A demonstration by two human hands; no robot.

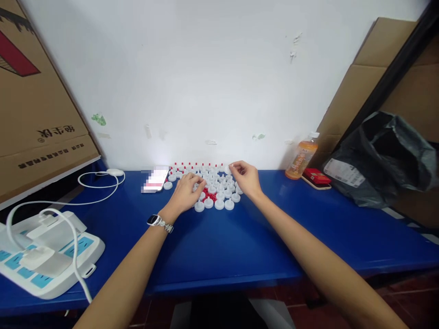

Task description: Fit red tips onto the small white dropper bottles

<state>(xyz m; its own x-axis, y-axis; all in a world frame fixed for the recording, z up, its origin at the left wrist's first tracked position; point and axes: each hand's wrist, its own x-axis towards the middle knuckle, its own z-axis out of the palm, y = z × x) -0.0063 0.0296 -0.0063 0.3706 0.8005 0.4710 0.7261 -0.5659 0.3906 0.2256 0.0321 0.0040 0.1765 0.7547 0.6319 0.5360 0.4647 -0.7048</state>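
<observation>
White round plastic nozzle caps (219, 204) stood in a dense cluster between the two hands, some of them under the left fingers. A plain white painted wall (219, 82) rose behind both hands. A blue-covered flat table (219, 246) lay beneath them and supported the cluster. A large brown printed cardboard box (41, 109) stood well to the left of the left hand. A crumpled black plastic bag (377, 155) lay far to the right of the right hand. A white plastic power strip with blue socket faces (98, 249) lay left of and nearer than the left hand. A clear plastic bottle of orange drink (302, 157) stood, tilted in view, to the right of the right hand.

The right hand (247, 179) was at the cluster's right rear edge, thumb and forefinger tips brought together; whether a part was pinched could not be told. The left hand (187, 192) curved over the caps; its grip was likewise indeterminate. A lit rectangular phone (157, 178) lay left of the left hand. A small red rectangular carton (316, 176) lay beyond the bottle, rightward of the right hand. A silver-banded white wristwatch (159, 221) encircled the left wrist. Small red plastic tips (210, 196) formed a loose pile beside the left fingertips; others topped the rear caps.
</observation>
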